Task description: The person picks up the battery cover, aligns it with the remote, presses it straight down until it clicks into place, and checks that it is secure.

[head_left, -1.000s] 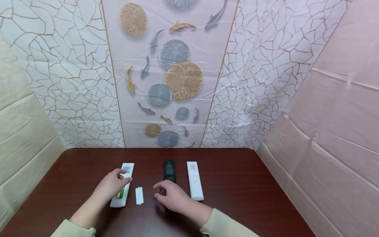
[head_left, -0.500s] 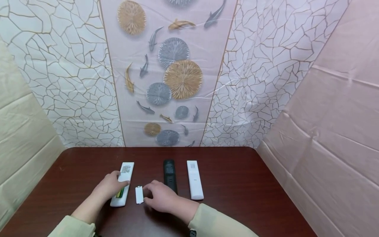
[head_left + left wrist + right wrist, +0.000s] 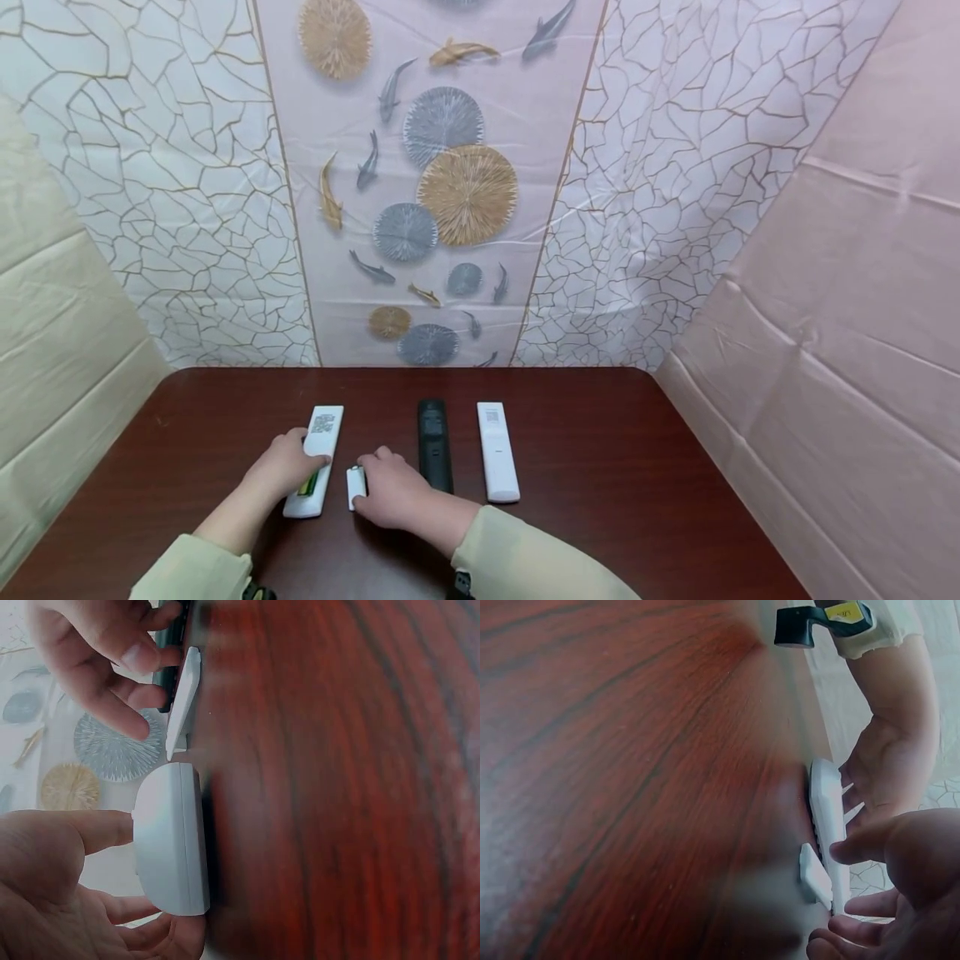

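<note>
**Steady the remote, take the cover by its edges**

The left hand (image 3: 279, 467) grips the white remote (image 3: 324, 440) across its width, thumb on one side and fingers on the other, leaving the green battery (image 3: 307, 485) in its bay partly in sight. The loose battery cover (image 3: 356, 491) sits on the bench (image 3: 600, 450) just right of that remote. The right hand (image 3: 393, 492) is around the cover, thumb by its near end and fingers by the far end; its grip appears loose, and whether the tips touch cannot be told.

The step in hand looks like taking up the cover. Best to bring thumb and fingers in low, pinch the thin edges evenly and spare the small tabs, since a flat piece may skid if pressed from above. Keep the left grip firm but light. The right wrist should stay clear of the black remote (image 3: 433, 446) close by; the second white remote (image 3: 498, 454) lies farther right.
</note>
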{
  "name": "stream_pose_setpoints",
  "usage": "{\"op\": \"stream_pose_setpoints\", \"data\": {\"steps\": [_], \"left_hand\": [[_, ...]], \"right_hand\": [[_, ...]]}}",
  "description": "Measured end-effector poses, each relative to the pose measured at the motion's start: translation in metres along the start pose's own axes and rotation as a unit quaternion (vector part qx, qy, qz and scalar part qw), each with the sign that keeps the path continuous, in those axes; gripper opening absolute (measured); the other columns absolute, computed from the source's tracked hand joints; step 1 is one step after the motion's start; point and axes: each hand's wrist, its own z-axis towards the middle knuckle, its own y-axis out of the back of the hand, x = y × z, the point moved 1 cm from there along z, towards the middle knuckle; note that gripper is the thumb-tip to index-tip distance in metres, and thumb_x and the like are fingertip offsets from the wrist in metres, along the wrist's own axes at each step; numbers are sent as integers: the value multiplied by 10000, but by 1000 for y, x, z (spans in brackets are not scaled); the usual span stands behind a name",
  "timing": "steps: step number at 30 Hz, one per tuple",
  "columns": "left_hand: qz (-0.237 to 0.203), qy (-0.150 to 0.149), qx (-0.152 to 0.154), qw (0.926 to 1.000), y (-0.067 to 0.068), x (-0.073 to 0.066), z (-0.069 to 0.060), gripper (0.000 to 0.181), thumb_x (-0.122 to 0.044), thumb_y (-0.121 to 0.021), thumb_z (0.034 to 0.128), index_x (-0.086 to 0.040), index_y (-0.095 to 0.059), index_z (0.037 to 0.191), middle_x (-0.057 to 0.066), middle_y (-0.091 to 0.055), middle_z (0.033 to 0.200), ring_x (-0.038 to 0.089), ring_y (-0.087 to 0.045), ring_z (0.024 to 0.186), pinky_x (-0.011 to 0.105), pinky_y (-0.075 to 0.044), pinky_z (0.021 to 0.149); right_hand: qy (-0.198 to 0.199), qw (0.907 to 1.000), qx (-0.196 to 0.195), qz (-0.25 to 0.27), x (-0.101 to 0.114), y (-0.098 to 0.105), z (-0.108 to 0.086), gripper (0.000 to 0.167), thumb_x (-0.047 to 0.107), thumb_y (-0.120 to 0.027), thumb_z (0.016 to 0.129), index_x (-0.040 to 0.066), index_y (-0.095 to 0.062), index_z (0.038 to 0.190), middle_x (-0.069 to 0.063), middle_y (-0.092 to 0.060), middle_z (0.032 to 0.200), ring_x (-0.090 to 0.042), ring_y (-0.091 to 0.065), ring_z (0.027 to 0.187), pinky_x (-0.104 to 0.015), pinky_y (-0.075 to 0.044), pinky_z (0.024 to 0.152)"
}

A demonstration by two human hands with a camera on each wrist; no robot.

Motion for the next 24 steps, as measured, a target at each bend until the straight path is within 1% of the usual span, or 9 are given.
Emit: {"op": "stream_pose_setpoints", "data": {"steps": [3,11,18,24], "left_hand": [[-1,-4,18,10000,1,-1,0,714,-273,-684,920,162,-367,1388,383,-476,1259,378,-564,1019,498,-505,801],[-46,46,67,10000,3,-4,-1,729,-263,-699,914,161,-350,1393,377,-479,1235,375,-568,993,493,-509,786],[-79,44,48,9999,3,-5,-1,740,-259,-703,911,157,-339,1404,387,-464,1252,388,-563,1011,511,-506,811],[-113,89,51,9999,2,-3,0,755,-257,-698,915,149,-312,1421,392,-449,1264,400,-558,1024,523,-504,822]], "right_hand": [[-143,9998,-36,-103,2,-3,4,539,372,-716,897,175,-566,1376,12,-560,1169,-103,-532,930,-244,-481,740],[-220,9995,96,-214,2,-8,12,567,400,-716,897,197,-543,1397,19,-553,1205,-100,-524,959,-252,-487,757],[-149,9992,186,-331,0,-7,16,635,404,-731,879,205,-507,1438,13,-552,1232,-109,-521,996,-253,-484,781],[-87,9989,249,-387,0,-7,17,607,399,-734,877,219,-534,1421,18,-554,1191,-109,-514,952,-246,-477,746]]}}
